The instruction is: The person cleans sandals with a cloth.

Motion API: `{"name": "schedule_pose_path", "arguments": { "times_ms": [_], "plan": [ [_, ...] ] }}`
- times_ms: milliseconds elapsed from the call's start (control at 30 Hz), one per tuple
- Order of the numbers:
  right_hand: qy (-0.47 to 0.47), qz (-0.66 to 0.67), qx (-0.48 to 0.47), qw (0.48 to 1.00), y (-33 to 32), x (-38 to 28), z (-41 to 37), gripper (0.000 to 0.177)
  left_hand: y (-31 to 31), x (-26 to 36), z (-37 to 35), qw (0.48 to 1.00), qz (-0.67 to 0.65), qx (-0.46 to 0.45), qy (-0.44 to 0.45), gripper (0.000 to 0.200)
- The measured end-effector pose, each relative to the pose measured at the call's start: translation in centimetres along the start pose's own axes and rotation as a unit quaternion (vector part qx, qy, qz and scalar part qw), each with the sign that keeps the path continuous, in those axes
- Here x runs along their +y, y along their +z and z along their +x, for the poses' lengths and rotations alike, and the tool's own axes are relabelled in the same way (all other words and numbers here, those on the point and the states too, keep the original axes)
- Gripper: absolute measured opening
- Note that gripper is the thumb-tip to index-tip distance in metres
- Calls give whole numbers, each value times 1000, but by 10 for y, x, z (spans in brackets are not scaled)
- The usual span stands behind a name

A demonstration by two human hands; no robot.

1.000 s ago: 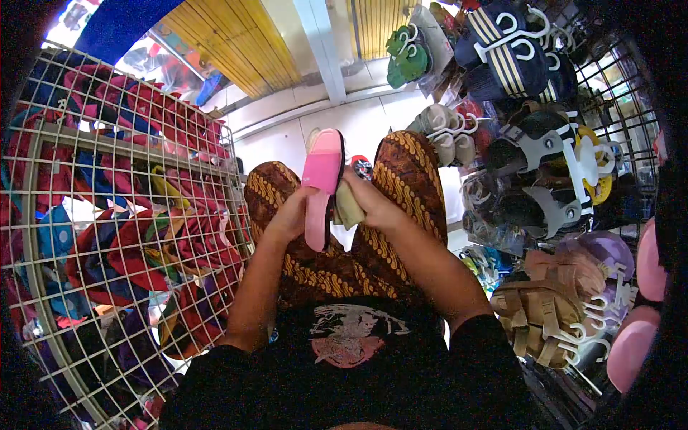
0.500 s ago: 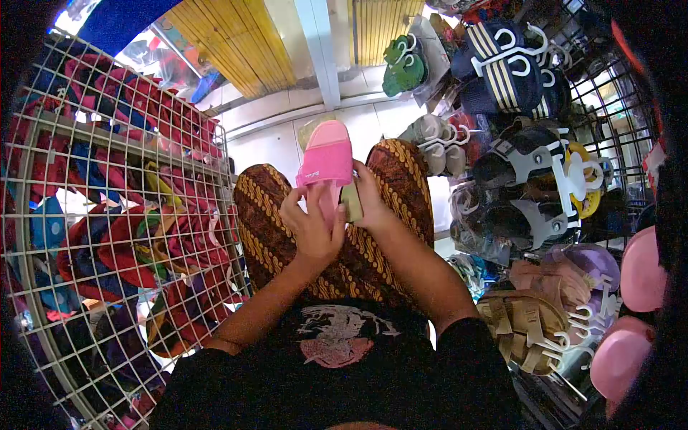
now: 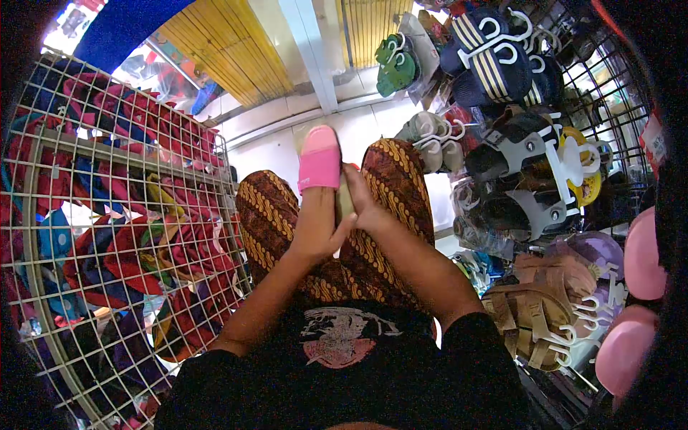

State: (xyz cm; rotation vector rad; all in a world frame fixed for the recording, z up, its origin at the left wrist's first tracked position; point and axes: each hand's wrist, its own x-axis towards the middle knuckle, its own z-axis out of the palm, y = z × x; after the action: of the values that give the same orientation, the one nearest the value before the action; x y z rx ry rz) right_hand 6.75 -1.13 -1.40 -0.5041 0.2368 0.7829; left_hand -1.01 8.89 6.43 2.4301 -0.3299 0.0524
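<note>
A pink slide sandal point(image 3: 319, 169) with a bright pink strap and a paler toe end is held above my knees, its toe pointing away from me. My left hand point(image 3: 315, 224) lies flat along the insole. Its fingers run under the strap and are hidden there, while the thumb sticks out toward the right. My right hand point(image 3: 360, 195) grips the sandal from the right side, against a tan sole-like surface point(image 3: 345, 203). The two hands meet near the heel end.
At left stands a white wire grid rack point(image 3: 136, 236) with colourful items behind it. On the right hang several pairs of sandals: navy striped slides point(image 3: 481, 61), green ones point(image 3: 396, 66), black-and-grey ones point(image 3: 512, 168) and brown ones point(image 3: 527, 319). Pink footwear point(image 3: 645, 254) sits at far right.
My left hand has slid forward, and its fingers have gone from the strap's near edge to underneath it. The right hand still holds the sandal's side.
</note>
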Motion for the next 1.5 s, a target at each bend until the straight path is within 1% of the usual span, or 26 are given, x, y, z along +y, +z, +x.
{"name": "schedule_pose_path", "arguments": {
  "times_ms": [67,100,200,300,400,433,467,500,533,600,700,733,767,800,867,1000,1033,1100,1200,1233,1300,1333,1367,1400,1433,1500],
  "plan": [
    [9,-30,-11,999,18,-2,-16,45,-1,-18,3,998,-34,-43,-30,76],
    [-1,-58,-26,998,19,-1,-18,45,8,-35,7,999,20,25,20,79],
    [33,-79,-17,996,13,2,-13,50,18,-55,20,989,-87,118,36,78],
    [6,-144,-10,990,-4,7,2,55,16,-68,38,935,-319,129,-81,68],
    [-86,-364,58,926,11,10,-8,63,24,-95,47,782,-575,148,-188,62],
    [19,-446,41,894,27,-1,-20,68,26,-108,42,711,-649,155,-223,60],
    [-172,-584,25,793,-25,37,11,69,26,-124,37,634,-713,162,-251,59],
    [-271,-664,0,697,-32,44,14,69,29,-145,30,696,-655,143,-256,67],
    [-366,-724,-25,584,-31,47,14,69,23,-139,30,638,-706,132,-278,70],
    [-263,-693,66,668,-29,45,16,68,16,-125,32,512,-794,96,-313,77],
    [-171,-643,206,718,-27,34,26,71,27,-144,31,440,-868,26,-227,88],
    [-209,-720,220,625,-7,31,13,71,21,-139,32,418,-884,15,-209,89],
    [-206,-743,177,611,4,32,6,69,11,-134,27,382,-912,-23,-146,91],
    [-204,-765,132,596,9,34,1,66,12,-139,29,434,-869,42,-232,95],
    [-218,-778,95,582,10,35,1,61,-11,-125,37,434,-831,113,-328,99],
    [-252,-757,204,568,14,27,9,60,7,-167,27,416,-901,-1,-125,102],
    [-255,-764,159,572,19,28,3,59,5,-162,27,416,-901,14,-125,102],
    [-254,-776,77,572,24,33,-8,57,-10,-154,31,276,-943,68,-176,102],
    [-267,-749,108,597,12,40,-1,59,-9,-166,32,236,-963,45,-120,99],
    [-275,-741,142,596,9,39,3,59,2,-180,30,302,-952,-50,14,97],
    [-236,-744,156,605,23,35,-3,61,8,-180,27,283,-956,28,-71,96],
    [-217,-764,73,603,19,36,-7,62,1,-170,29,273,-953,65,-111,96],
    [-227,-759,63,607,18,43,-11,60,-2,-163,32,370,-911,96,-157,92],
    [-238,-753,53,612,20,48,-12,59,0,-168,36,372,-906,111,-170,92],
    [-264,-793,60,546,-2,50,-2,69,9,-177,40,373,-901,123,-185,91],
    [-193,-666,144,706,-21,43,21,76,23,-192,41,406,-895,97,-157,84]
  ]
}}
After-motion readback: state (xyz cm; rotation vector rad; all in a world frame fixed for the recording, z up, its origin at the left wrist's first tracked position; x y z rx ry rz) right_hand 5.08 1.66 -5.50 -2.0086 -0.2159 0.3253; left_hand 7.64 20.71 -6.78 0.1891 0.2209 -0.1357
